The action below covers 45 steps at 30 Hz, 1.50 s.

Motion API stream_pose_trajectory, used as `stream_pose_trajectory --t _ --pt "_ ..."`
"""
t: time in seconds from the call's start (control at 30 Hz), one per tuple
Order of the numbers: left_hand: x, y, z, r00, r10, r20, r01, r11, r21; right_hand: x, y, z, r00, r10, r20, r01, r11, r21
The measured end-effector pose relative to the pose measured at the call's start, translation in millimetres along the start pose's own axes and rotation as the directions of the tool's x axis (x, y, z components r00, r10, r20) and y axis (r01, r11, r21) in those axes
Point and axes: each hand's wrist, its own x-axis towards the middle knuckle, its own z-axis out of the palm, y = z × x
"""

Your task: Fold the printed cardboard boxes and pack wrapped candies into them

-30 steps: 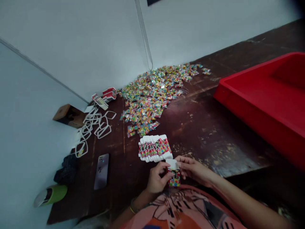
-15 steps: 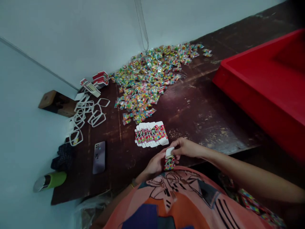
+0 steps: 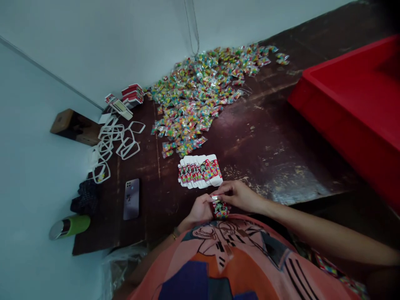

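Close against the person's orange patterned shirt, at the near edge of the table, the left hand [image 3: 200,209] curls around a small cardboard box [image 3: 220,208], glossy and printed in red and mixed bright colours. Its fingers press on the box's left side. The right hand [image 3: 239,196] reaches in from the right and pinches the white flap at the box's top end between thumb and fingertips, so 2 hands grip the box just over the table edge.

Just beyond the hands lies a fanned row of flat printed cardboard blanks [image 3: 200,171], overlapping like cards, with rounded white tabs above and below a red band. They rest on the dark brown wooden table [image 3: 265,141], which is scuffed with pale worn patches.

To the left, a slim purple smartphone [image 3: 131,199] lies face down. A crumpled dark cloth [image 3: 83,199] sits at the left edge, and a green cylindrical bottle [image 3: 70,226] with a silver cap lies on its side near that corner.

Farther back, thin hollow white cardboard frames [image 3: 117,141] lie tangled beside a brown wooden block [image 3: 73,125]. A small stack of red boxes [image 3: 133,93] stands by the pale wall. Next to it, a wide heap of small shiny multicoloured sachets [image 3: 203,96] spreads along the wall. Well apart on the right sits a large smooth red plastic tray [image 3: 353,104].
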Motion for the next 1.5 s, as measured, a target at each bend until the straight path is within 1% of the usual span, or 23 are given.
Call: stream_pose_trajectory --t 0.13,0.27,0.33,0.4,0.43,0.47,0.53,0.6,0.67,0.7,0.73,0.77,0.8,0.87,0.9,0.97,1.03,1.07,1.17,1.27,1.33,1.4,1.5 --pt "-5.6 -4.0 -1.6 0.996 0.079 0.035 -0.082 0.992 0.100 -9.0 -4.5 -4.2 0.980 -0.190 0.058 0.198 0.963 -0.183" --pt "-9.2 -5.6 -1.5 0.991 0.106 0.087 -0.128 0.944 0.303 -24.0 -17.9 -10.4 0.915 -0.334 0.225 0.391 0.870 -0.299" --pt "-10.1 -4.3 -0.1 0.982 0.165 0.092 -0.189 0.875 0.446 -16.7 -20.5 -19.9 0.875 -0.355 0.328 0.452 0.841 -0.297" --pt "-11.4 -1.0 2.5 0.972 0.233 0.044 -0.214 0.786 0.580 10.7 -18.9 -36.8 0.839 -0.361 0.406 0.488 0.829 -0.272" --pt "-12.7 1.5 4.2 0.965 0.262 0.010 -0.206 0.735 0.646 31.9 -17.4 -47.6 0.848 -0.364 0.386 0.489 0.819 -0.300" --pt "-14.8 4.8 6.0 0.957 0.289 -0.022 -0.188 0.677 0.712 56.8 -16.0 -59.0 0.868 -0.370 0.331 0.478 0.803 -0.356" --pt "-22.7 13.8 9.5 0.939 0.337 -0.066 -0.126 0.519 0.845 110.3 -14.5 -80.3 0.915 -0.387 0.113 0.379 0.730 -0.569" --pt "-35.9 25.1 11.3 0.915 0.397 -0.068 -0.067 0.316 0.946 154.6 -13.6 -94.9 0.923 -0.382 0.044 0.308 0.665 -0.680" --pt "-52.2 36.6 9.5 0.906 0.418 -0.063 -0.002 0.153 0.988 177.3 -10.4 -101.4 0.928 -0.372 0.021 0.278 0.653 -0.704" --pt "-59.9 41.5 7.2 0.911 0.406 -0.069 0.026 0.110 0.994 179.2 -7.4 -102.2 0.928 -0.373 -0.006 0.262 0.663 -0.701" --pt "-66.4 45.4 4.1 0.919 0.385 -0.083 0.045 0.107 0.993 175.2 -3.8 -101.9 0.925 -0.376 -0.048 0.239 0.678 -0.695" --pt "-70.8 48.1 0.8 0.928 0.358 -0.106 0.055 0.151 0.987 166.1 0.1 -100.6 0.922 -0.375 -0.098 0.210 0.695 -0.688" --pt "-72.8 49.6 -2.1 0.931 0.340 -0.133 0.050 0.242 0.969 153.1 3.6 -98.5 0.917 -0.369 -0.152 0.176 0.715 -0.677" --pt "-68.7 49.8 -5.0 0.919 0.348 -0.183 -0.017 0.499 0.867 120.1 6.2 -91.6 0.903 -0.354 -0.242 0.125 0.759 -0.639" --pt "-63.0 49.0 -4.2 0.907 0.368 -0.206 -0.068 0.610 0.789 102.5 4.4 -86.9 0.909 -0.337 -0.244 0.137 0.796 -0.589" --pt "-47.2 46.7 1.5 0.880 0.413 -0.235 -0.161 0.725 0.670 70.6 -5.3 -76.5 0.952 -0.277 -0.130 0.201 0.885 -0.419" --pt "-30.0 44.0 10.3 0.877 0.430 -0.215 -0.202 0.735 0.647 48.0 -19.1 -68.4 0.976 -0.218 -0.012 0.209 0.947 -0.244" --pt "-22.4 42.4 14.8 0.889 0.418 -0.189 -0.202 0.727 0.656 40.9 -25.5 -66.5 0.981 -0.193 -0.011 0.187 0.960 -0.208" --pt "-7.2 36.6 25.3 0.935 0.339 -0.106 -0.180 0.710 0.681 32.6 -36.8 -68.8 0.971 -0.161 -0.176 0.100 0.944 -0.313" --pt "-2.2 29.4 31.8 0.947 0.312 -0.081 -0.185 0.733 0.654 30.8 -37.2 -71.4 0.967 -0.191 -0.168 0.104 0.900 -0.423" --pt "-2.0 24.5 34.4 0.947 0.310 -0.087 -0.188 0.753 0.631 28.2 -34.9 -68.7 0.955 -0.273 -0.115 0.181 0.843 -0.507" --pt "-2.7 20.1 34.9 0.947 0.304 -0.103 -0.173 0.753 0.635 24.2 -32.5 -64.7 0.928 -0.366 -0.069 0.240 0.730 -0.640" --pt "-3.5 15.6 31.0 0.943 0.307 -0.128 -0.142 0.719 0.681 18.3 -31.1 -61.5 0.904 -0.427 -0.027 0.237 0.551 -0.800"
